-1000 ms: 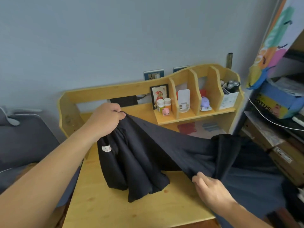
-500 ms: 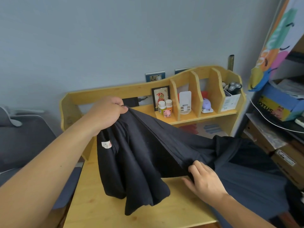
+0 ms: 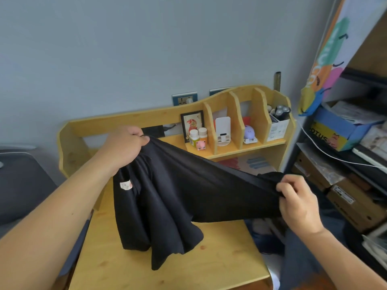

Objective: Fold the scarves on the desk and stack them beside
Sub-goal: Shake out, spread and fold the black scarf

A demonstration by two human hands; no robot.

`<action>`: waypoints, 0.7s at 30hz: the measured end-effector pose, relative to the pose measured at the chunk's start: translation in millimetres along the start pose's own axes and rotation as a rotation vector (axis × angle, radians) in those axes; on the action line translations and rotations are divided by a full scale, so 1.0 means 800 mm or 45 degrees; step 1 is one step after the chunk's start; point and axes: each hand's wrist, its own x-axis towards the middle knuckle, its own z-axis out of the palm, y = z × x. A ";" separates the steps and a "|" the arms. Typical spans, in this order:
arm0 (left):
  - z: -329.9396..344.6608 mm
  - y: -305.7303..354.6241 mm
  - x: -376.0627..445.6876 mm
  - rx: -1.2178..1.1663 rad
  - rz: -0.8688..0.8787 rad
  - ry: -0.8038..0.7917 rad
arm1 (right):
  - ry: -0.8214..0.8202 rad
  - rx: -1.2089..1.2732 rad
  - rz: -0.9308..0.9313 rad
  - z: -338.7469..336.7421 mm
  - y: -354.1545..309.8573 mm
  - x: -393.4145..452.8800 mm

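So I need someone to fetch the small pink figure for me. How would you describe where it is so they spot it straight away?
Look at the wooden shelf along the back of the desk, in its leftmost section with the framed picture. The pink figure stands in front of two white-capped bottles, the only pink thing there.

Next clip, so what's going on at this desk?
A person is holding a black fabric scarf stretched between both hands above a light wooden desk. The left hand grips one bunched end up high, and the right hand grips the other end lower, off to the right. The slack middle hangs down, its lower folds at the desktop. It is not folded yet, and no stack of folded scarves is visible.
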 end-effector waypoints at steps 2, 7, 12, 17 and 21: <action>0.015 -0.003 0.014 -0.059 -0.020 0.102 | -0.056 -0.077 -0.053 -0.003 0.013 0.012; 0.045 -0.010 0.045 -0.154 -0.083 0.359 | -0.259 -0.219 0.041 0.006 0.073 0.029; 0.071 0.005 0.062 -0.379 -0.088 0.496 | -1.112 -0.560 0.519 -0.015 0.120 0.056; 0.112 0.023 0.066 -0.344 -0.024 0.384 | -0.993 -0.905 0.628 -0.066 0.180 0.089; 0.144 0.052 0.064 -0.321 -0.011 0.314 | -0.734 -0.960 0.747 -0.108 0.222 0.139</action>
